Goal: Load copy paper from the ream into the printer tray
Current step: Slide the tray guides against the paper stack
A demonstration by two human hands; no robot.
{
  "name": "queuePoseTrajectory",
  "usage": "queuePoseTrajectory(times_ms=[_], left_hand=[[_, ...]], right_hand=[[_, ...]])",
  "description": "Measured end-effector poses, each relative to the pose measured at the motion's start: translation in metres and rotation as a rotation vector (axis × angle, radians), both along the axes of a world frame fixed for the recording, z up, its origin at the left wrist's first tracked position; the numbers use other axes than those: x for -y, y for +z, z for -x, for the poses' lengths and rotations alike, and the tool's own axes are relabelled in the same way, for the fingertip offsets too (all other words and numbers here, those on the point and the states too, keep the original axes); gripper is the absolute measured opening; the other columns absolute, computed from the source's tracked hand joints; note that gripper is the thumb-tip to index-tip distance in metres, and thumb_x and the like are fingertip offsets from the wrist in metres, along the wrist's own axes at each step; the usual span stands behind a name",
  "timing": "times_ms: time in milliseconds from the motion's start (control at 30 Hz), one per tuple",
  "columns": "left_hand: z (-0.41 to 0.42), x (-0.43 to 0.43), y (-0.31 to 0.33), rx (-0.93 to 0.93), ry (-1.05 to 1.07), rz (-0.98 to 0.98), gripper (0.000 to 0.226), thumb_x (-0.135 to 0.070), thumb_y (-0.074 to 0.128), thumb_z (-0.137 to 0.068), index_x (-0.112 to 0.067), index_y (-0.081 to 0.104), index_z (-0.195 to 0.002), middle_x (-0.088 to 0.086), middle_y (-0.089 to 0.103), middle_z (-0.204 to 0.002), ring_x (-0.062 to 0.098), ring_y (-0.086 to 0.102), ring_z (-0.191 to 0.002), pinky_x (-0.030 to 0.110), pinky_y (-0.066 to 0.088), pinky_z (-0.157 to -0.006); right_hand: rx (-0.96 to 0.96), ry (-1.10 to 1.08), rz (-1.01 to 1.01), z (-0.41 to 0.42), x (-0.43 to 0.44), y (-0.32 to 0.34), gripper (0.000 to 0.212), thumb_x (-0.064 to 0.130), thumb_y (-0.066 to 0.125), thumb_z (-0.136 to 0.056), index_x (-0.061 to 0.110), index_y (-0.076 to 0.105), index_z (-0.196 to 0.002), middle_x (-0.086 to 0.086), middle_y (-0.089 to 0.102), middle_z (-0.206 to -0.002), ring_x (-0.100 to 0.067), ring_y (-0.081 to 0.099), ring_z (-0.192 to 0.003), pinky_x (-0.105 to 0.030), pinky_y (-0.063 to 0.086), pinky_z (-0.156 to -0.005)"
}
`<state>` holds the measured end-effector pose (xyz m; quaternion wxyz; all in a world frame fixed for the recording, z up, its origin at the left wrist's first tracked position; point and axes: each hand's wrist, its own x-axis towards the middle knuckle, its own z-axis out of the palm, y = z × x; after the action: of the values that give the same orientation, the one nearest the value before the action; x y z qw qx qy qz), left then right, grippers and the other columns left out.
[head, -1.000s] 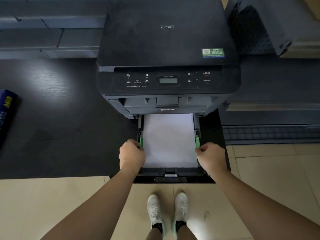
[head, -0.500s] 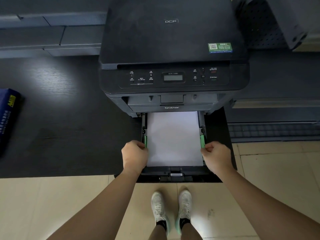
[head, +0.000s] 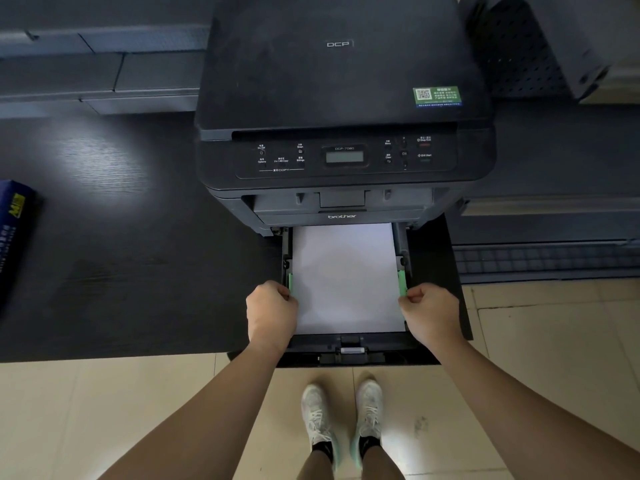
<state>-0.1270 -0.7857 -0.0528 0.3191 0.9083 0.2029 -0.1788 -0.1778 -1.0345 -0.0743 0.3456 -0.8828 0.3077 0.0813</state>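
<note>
A black printer [head: 343,98] stands on a dark table. Its paper tray [head: 349,351] is pulled partway out at the front, and a white stack of copy paper [head: 346,278] lies flat inside it. My left hand [head: 272,311] is closed at the tray's left side, fingers pinching by the left green guide [head: 291,282]. My right hand [head: 429,313] is closed at the tray's right side, fingertips at the right green guide [head: 401,282]. The blue paper ream [head: 14,237] lies at the far left edge of the table, partly cut off by the frame.
The dark table [head: 121,254] runs left of the printer, its front edge near my forearms. Grey boxes [head: 104,64] line the back left. A dark perforated cabinet [head: 540,46] stands at the back right. My shoes [head: 343,420] are on the tiled floor below the tray.
Both hands have stayed closed at the tray's green side guides. The view has shifted slightly, so the printer and tray sit a little further right in the frame.
</note>
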Motion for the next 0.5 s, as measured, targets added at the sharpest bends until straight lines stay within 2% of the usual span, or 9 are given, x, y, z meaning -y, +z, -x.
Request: queuePoseTrajectory(times_ms=[100,200,300,400,500], left_hand=[[0.0,0.0,-0.002,0.011,-0.006,0.003,0.02,-0.004,0.061,-0.085,-0.005,0.075,-0.1,0.013,0.075,-0.095,0.026,0.066,-0.079,0.026,0.049,-0.066],[-0.001,0.0,-0.001,0.003,-0.017,-0.003,0.021,-0.004,0.06,-0.086,-0.005,0.075,-0.1,0.013,0.075,-0.096,0.028,0.067,-0.081,0.027,0.049,-0.067],[0.0,-0.001,0.0,0.007,-0.016,-0.004,0.019,-0.005,0.059,-0.086,-0.007,0.075,-0.097,0.012,0.074,-0.092,0.029,0.067,-0.08,0.028,0.051,-0.066],[0.006,0.0,0.003,-0.031,0.009,-0.037,0.014,-0.01,0.057,-0.086,-0.009,0.071,-0.085,0.008,0.068,-0.078,0.025,0.061,-0.064,0.027,0.046,-0.055],[0.017,0.001,0.005,-0.074,0.003,-0.094,0.019,-0.015,0.055,-0.088,-0.01,0.064,-0.072,0.004,0.061,-0.065,0.02,0.054,-0.052,0.026,0.04,-0.048]], right_hand=[[-0.004,0.0,-0.004,0.0,0.001,0.0,0.012,0.014,0.071,-0.084,0.005,0.073,-0.092,-0.008,0.074,-0.087,-0.016,0.061,-0.07,-0.021,0.045,-0.064],[-0.005,-0.006,-0.004,0.0,0.001,0.0,0.013,0.014,0.072,-0.084,0.005,0.073,-0.093,-0.009,0.075,-0.088,-0.016,0.061,-0.069,-0.02,0.044,-0.06],[-0.001,-0.009,-0.004,0.0,0.001,0.001,0.015,0.015,0.073,-0.084,0.005,0.073,-0.094,-0.008,0.075,-0.089,-0.016,0.062,-0.07,-0.021,0.045,-0.064],[0.014,-0.032,0.009,0.003,-0.001,0.003,0.018,0.02,0.074,-0.083,0.007,0.074,-0.095,-0.006,0.076,-0.087,-0.015,0.062,-0.07,-0.021,0.044,-0.063],[0.027,-0.033,0.047,0.011,-0.002,0.004,0.021,0.027,0.077,-0.08,0.009,0.073,-0.092,-0.002,0.075,-0.081,-0.015,0.066,-0.069,-0.023,0.048,-0.064]])
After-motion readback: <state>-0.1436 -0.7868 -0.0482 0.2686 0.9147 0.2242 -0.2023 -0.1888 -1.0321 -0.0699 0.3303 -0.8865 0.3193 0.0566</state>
